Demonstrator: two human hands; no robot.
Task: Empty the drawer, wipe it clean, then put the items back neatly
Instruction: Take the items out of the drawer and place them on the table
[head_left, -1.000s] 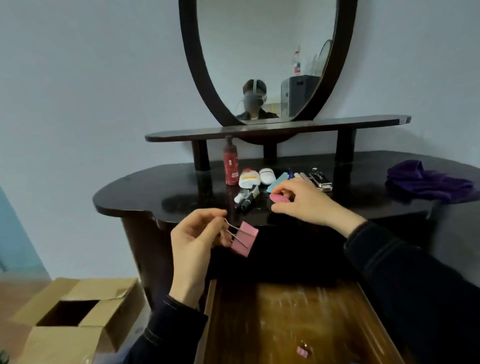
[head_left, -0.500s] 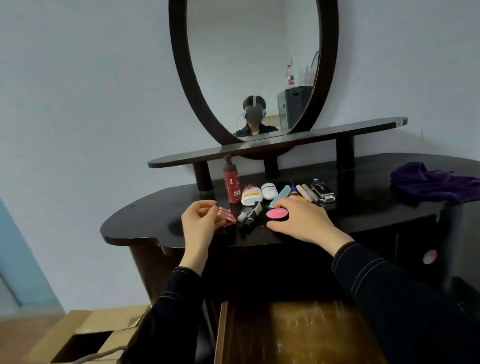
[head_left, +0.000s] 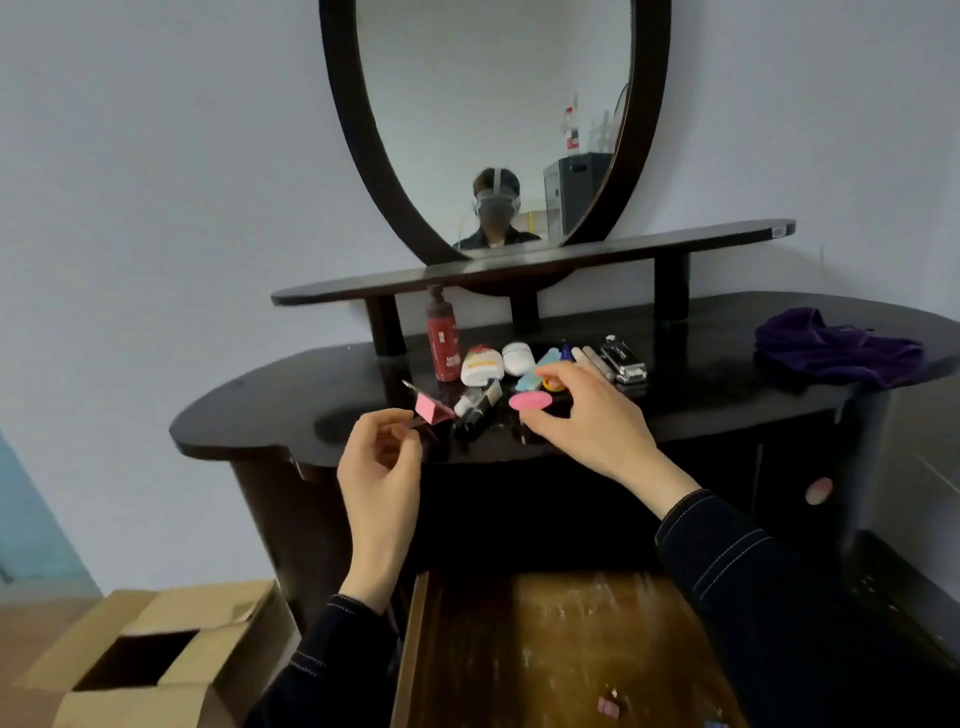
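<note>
Emptying seems underway: left hand (head_left: 382, 457) at the pink clip (head_left: 434, 408), grip unclear; right hand (head_left: 587, 421) spread, empty, above the pink disc (head_left: 530, 401). Next, likely, the small clip (head_left: 608, 706) in the near drawer (head_left: 545, 649).

The wooden drawer (head_left: 545, 649) is pulled open below the red bottle (head_left: 443, 345), a small pink clip (head_left: 608, 705) left inside. A pink binder clip (head_left: 431, 408) is tilted just before the bottle, and a pink oval pad (head_left: 530, 401) is laid flat at its front right.

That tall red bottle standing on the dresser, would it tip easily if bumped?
Probably: the red bottle is tall, narrow and upright, so a knock near its top would likely topple it. Once down, its seemingly round body might roll on the glossy dresser top.
</note>
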